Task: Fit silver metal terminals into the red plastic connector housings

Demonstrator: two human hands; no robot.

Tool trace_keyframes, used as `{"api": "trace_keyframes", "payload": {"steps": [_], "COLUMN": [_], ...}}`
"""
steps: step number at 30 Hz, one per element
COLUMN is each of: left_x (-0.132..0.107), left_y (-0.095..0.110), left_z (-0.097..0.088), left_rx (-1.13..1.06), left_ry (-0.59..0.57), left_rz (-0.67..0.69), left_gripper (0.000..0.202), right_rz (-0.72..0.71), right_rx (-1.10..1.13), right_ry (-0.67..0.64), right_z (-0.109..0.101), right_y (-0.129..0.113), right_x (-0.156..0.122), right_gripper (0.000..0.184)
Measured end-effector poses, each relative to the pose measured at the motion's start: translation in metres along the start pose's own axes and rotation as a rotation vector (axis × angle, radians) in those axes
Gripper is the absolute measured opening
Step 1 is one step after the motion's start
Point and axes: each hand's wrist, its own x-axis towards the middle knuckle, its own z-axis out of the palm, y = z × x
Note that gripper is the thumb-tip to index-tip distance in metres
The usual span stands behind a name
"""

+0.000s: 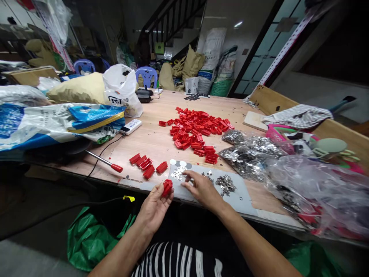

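Note:
My left hand is shut on a red plastic part, held up at the table's near edge. My right hand rests on a grey board, its fingertips close to a small pile of silver metal pieces. Nothing shows in its fingers. A second pile of silver pieces lies on the board to the right. Several red parts sit just beyond the board's left corner, and a large heap of red parts covers the middle of the wooden table.
Clear plastic bags of silver pieces crowd the table's right side. A red-handled metal tool with a black cord and a white remote lie to the left beside large sacks. A green bag sits below the near edge.

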Motion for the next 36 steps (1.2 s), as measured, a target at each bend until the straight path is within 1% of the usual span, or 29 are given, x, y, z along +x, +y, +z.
{"api": "trace_keyframes", "payload": {"steps": [2, 4, 5, 8, 11, 15, 17, 19, 21, 23, 24, 25, 28, 31, 34, 36], "left_x": [0.004, 0.008, 0.009, 0.010, 0.008, 0.007, 0.006, 0.006, 0.005, 0.004, 0.003, 0.002, -0.001, -0.001, 0.002, 0.005], "left_y": [0.009, 0.018, 0.021, 0.024, 0.020, 0.015, 0.014, 0.014, 0.012, 0.009, 0.007, 0.005, -0.006, -0.020, -0.034, -0.042], "left_z": [0.002, 0.005, 0.006, 0.010, 0.011, 0.005, 0.001, -0.002, -0.004, -0.003, -0.003, -0.002, 0.003, 0.012, 0.025, 0.034], "left_rx": [-0.019, -0.039, -0.047, -0.054, -0.014, 0.052, 0.091, 0.138, 0.181, 0.219, 0.238, 0.261, 0.375, 0.531, 0.620, 0.613], "left_ry": [0.057, 0.094, 0.094, 0.052, 0.023, -0.042, -0.061, -0.070, -0.073, -0.070, -0.069, -0.068, -0.106, -0.215, -0.323, -0.386], "left_rz": [0.047, 0.098, 0.114, 0.121, 0.118, 0.171, 0.203, 0.222, 0.231, 0.227, 0.221, 0.211, 0.175, 0.140, 0.081, 0.042], "left_gripper": [0.008, 0.016, 0.023, 0.041, 0.049, 0.052, 0.056, 0.060, 0.063, 0.064, 0.063, 0.061, 0.053, 0.051, 0.059, 0.060], "right_rz": [0.101, 0.212, 0.248, 0.277, 0.287, 0.265, 0.237, 0.211, 0.202, 0.203, 0.211, 0.225, 0.298, 0.338, 0.288, 0.231], "right_rx": [-0.152, -0.280, -0.321, -0.361, -0.342, -0.288, -0.256, -0.178, 0.019, 0.290, 0.414, 0.508, 0.682, 0.741, 0.732, 0.725], "right_ry": [0.079, 0.101, 0.097, 0.066, 0.060, 0.083, 0.105, 0.158, 0.269, 0.390, 0.428, 0.439, 0.389, 0.316, 0.259, 0.224], "right_z": [-0.012, -0.023, -0.027, -0.031, -0.025, -0.020, -0.023, -0.028, -0.034, -0.039, -0.041, -0.043, -0.044, -0.039, -0.027, -0.020], "right_y": [0.020, 0.041, 0.050, 0.070, 0.077, 0.076, 0.076, 0.078, 0.082, 0.085, 0.086, 0.085, 0.073, 0.053, 0.036, 0.029], "right_x": [0.007, 0.013, 0.015, 0.021, 0.025, 0.026, 0.025, 0.024, 0.022, 0.019, 0.017, 0.015, 0.004, -0.009, -0.021, -0.027], "right_gripper": [0.027, 0.029, 0.030, 0.035, 0.037, 0.036, 0.036, 0.036, 0.035, 0.033, 0.033, 0.034, 0.039, 0.042, 0.036, 0.032]}}
